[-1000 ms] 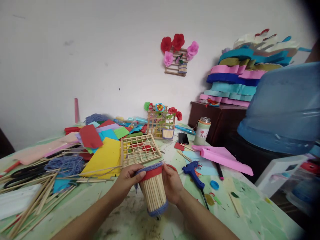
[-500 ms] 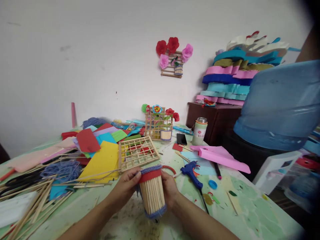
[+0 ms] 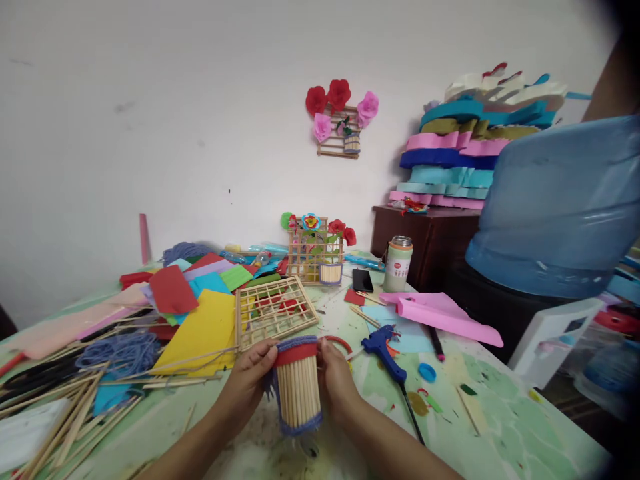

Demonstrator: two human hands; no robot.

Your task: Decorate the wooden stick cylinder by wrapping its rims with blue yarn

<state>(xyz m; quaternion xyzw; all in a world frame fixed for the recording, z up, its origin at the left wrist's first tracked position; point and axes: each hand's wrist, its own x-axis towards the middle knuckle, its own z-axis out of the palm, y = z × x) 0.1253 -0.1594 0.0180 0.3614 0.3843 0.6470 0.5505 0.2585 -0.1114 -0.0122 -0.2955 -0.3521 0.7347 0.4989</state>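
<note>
White wall [image 3: 150, 100] and paint-stained table [image 3: 490, 413] are framing the scene. Foam sheets [image 3: 205, 323], loose sticks [image 3: 65, 407] and a lattice frame [image 3: 275, 310] are lying across the table's left half, with a glue gun [image 3: 383, 343] to the right. Near the front edge, a stick cup [image 3: 298, 393] is being held upright between both hands; whether its base is touching the table cannot be told. Its wall is showing a full cladding of sticks, with a red band [image 3: 296, 355] and blue yarn [image 3: 297, 342] at the rim and more yarn at the base, so the work seems far along. Left hand [image 3: 247, 380] and right hand [image 3: 336, 380] are flanking the cup, forearms converging, fingers grasping its rim.
</note>
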